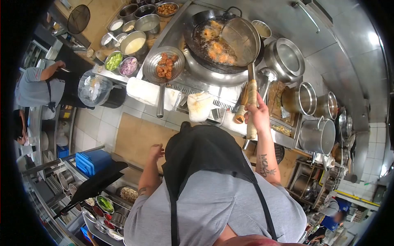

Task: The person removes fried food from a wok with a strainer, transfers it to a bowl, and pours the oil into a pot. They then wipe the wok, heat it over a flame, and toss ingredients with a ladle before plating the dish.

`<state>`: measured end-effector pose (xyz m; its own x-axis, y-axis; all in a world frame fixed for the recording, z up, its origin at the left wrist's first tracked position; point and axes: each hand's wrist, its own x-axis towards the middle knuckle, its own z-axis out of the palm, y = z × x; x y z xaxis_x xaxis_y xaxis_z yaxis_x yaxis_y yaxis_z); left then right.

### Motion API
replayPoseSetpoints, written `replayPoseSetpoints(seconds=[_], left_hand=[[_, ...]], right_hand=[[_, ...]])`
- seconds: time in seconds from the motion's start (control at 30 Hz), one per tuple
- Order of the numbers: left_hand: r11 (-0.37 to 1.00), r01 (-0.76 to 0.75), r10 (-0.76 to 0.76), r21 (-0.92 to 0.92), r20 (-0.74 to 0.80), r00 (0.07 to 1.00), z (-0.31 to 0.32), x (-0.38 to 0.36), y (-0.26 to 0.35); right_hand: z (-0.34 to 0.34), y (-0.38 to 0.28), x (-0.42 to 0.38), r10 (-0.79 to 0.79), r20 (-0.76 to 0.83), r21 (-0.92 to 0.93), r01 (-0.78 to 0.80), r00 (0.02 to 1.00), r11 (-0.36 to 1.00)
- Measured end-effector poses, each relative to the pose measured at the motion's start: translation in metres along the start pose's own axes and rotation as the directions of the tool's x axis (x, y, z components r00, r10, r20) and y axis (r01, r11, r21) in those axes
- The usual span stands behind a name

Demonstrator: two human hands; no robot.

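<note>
My right hand [259,117] is wrapped around the long, cloth-bound handle of a round wire-mesh strainer [241,40]. The strainer's basket rests over the right side of a black wok [193,35]. Pieces of battered food [219,52] fry in bubbling dark oil inside the wok. My left hand [156,151] hangs low beside my black apron [203,149], loosely bent and with nothing visible in it. Left of the wok, a perforated ladle [150,67] holds browned fried pieces [166,65], its handle pointing toward me.
Bowls of chopped green vegetable [113,61] and purple onion [128,66] stand at left, near a pot of pale liquid [134,44]. White cloths [200,106] lie along the stove's front. Metal pots [317,134] line the right. Another person [41,86] stands at far left.
</note>
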<state>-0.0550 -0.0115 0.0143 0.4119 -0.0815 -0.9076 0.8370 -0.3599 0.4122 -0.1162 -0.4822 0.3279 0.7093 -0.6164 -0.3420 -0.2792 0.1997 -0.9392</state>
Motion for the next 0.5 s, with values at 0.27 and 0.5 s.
replayPoseSetpoints(seconds=[0.27, 0.5], left_hand=[[0.997, 0.060, -0.058, 0.052, -0.041, 0.997, -0.010, 0.002, -0.010], [0.994, 0.088, -0.086, 0.069, -0.033, 0.996, -0.012, 0.001, -0.012]], right_hand=[[-0.008, -0.026, -0.029, 0.134, 0.122, 0.253, -0.161, 0.983, 0.954], [-0.025, -0.023, -0.022, 0.181, 0.227, 0.526, -0.277, 0.957, 0.804]])
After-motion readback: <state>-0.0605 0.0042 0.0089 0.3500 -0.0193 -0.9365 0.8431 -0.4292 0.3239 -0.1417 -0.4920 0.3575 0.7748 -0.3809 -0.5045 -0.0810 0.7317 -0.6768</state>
